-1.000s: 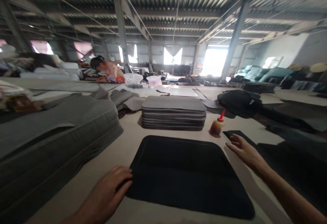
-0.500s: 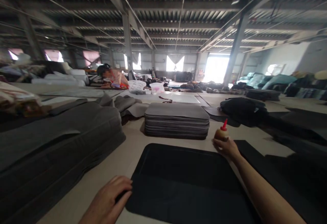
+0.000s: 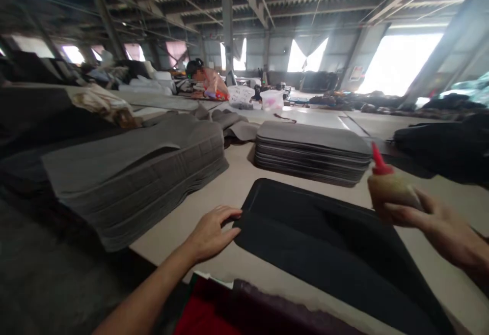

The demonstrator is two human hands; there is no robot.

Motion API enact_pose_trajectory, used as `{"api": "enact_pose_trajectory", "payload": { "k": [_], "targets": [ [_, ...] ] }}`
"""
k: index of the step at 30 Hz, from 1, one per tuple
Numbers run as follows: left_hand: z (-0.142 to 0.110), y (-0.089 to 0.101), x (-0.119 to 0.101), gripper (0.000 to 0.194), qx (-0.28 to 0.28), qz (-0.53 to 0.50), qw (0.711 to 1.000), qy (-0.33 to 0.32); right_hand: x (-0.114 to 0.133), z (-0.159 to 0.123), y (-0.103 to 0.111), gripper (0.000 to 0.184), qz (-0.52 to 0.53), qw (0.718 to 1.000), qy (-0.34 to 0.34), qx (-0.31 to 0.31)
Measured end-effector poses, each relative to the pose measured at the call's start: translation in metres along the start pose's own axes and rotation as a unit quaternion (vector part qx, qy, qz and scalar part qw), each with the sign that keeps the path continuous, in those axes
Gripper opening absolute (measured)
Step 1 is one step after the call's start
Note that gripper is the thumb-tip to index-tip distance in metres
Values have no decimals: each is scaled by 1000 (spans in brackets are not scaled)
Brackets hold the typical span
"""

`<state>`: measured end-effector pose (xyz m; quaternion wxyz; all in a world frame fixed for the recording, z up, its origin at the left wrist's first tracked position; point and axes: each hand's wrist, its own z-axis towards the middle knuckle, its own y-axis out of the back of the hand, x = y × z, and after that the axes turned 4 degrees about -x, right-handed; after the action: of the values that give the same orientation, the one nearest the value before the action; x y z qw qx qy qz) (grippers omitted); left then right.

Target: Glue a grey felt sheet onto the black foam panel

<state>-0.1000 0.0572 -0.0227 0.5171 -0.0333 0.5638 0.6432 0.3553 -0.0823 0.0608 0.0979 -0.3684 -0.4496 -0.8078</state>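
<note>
One black mat lies flat on the pale table, its left edge touched by the left hand, thumb and fingers parted, while the right hand, well apart, is wrapped around a red-tipped bottle at the mat's far right side, near stacked grey sheets.

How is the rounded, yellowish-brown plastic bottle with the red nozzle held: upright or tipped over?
Nearly upright: the bottle leans slightly, its red nozzle upward, above the right hand.
</note>
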Motion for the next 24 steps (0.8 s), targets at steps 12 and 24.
{"api": "enact_pose_trajectory", "payload": {
  "k": [12,24],
  "targets": [
    [-4,-1,5,74,-6,-42,999,26,104,-70,-75,43,-17,952,118,281],
    [-2,5,0,69,21,-28,999,0,133,-76,-119,26,-20,942,222,252]
  ]
}}
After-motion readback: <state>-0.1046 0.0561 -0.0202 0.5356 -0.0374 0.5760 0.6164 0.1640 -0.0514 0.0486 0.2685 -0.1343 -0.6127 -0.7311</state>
